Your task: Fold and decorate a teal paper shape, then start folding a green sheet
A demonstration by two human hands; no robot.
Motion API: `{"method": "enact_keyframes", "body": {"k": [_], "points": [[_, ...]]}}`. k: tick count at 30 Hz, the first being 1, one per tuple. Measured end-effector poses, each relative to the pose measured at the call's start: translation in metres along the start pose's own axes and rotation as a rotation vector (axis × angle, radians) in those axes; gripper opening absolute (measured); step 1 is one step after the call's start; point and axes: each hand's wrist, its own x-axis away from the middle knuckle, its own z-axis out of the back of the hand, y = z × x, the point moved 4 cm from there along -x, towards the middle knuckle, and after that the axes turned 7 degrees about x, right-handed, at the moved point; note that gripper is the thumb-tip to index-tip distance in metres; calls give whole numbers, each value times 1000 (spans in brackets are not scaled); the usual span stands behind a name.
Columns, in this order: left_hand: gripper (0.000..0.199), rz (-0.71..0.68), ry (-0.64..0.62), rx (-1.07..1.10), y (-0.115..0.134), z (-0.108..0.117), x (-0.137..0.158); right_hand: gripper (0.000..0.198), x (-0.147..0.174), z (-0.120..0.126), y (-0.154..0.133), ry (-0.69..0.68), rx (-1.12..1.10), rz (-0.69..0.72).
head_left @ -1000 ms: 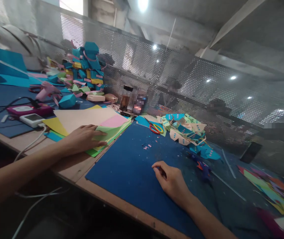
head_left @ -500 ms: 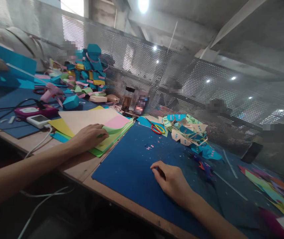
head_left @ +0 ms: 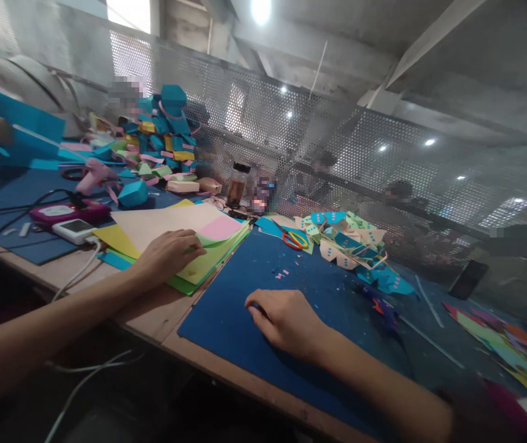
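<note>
Left hand [head_left: 168, 252] on paper stack [head_left: 162, 221], centre-left, can't tell if fingers grip; right hand [head_left: 286, 320] half-open, fingers loosely curled, over blue mat [head_left: 226, 307], lower centre.

The left hand [head_left: 170, 251] lies back-upward; the right hand [head_left: 287, 319] angles leftward, fingers [head_left: 260, 296] loosely curled.

Between the bare left hand [head_left: 168, 252] and the loosely curled bare right hand [head_left: 286, 320], a low passage is offered over the flat dark-blue mat [head_left: 221, 314]. Farther back, it is bounded by red-and-yellow-handled scissors [head_left: 297, 240] and a heap of dotted, folded paper shapes [head_left: 353, 243]. Rightward reach is obstructed by the dark-blue, orange-triggered glue gun [head_left: 383, 312]; leftward, by layered multicoloured paper sheets [head_left: 171, 216].
</note>
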Motion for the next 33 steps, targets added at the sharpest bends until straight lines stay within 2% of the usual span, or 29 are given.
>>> {"method": "enact_keyframes", "body": {"k": [3,8,14,16,21,26,33], "points": [[29,29,35,29,-1,2,1,16,-27,-3,2,9,54,5],[28,40,31,3,-3,2,1,20,-85,-16,14,73,67,-98],[30,8,28,-28,1,5,1,36,-130,-40,18,135,126,-58],[30,3,28,-29,2,6,1,35,-136,-46,20,152,119,-74],[35,18,28,-21,2,7,2,14,-138,-51,25,203,107,-88],[26,100,51,24,-6,4,5,10,-129,-57,27,196,92,-79],[48,158,49,8,-12,0,8,9,-126,-61,28,205,59,-107]]}}
